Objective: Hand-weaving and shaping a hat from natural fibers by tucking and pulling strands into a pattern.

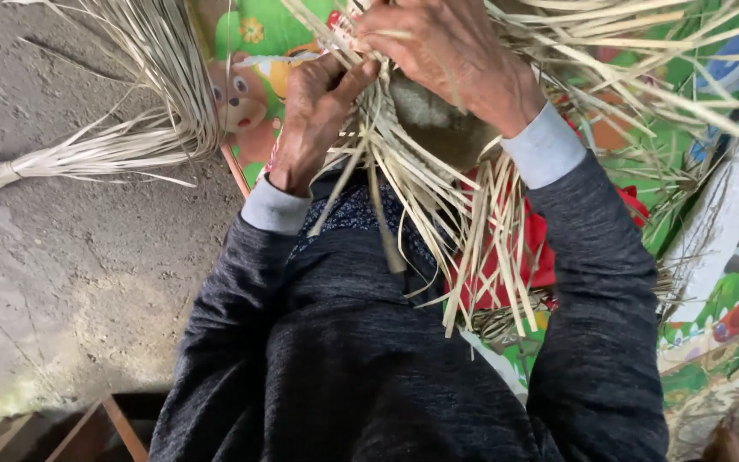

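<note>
The left hand [314, 120] closes its fingers [348, 79] around a bunch of pale straw strips [438, 214], thumb pressed against the strands near the top of the view. The right hand [446, 51] bends over the same bunch from above; its fingertips are buried in the strips and partly cut off by the top edge, so whether they pinch a strand or only press on it cannot be told. The strips fan down over the person's lap, across dark sleeves [592, 291] with grey cuffs, and hide most of a red cloth [540, 248] beneath. The woven part between the hands is mostly covered, showing only as a dull brownish patch. All of this lies over a colourful play mat [254, 51] with cartoon pictures, its left edge meeting the bare concrete floor [70, 257]. A second tied bundle of straw [130, 137] rests on the floor beside that edge, its ends running out of view at the top and left.
</note>
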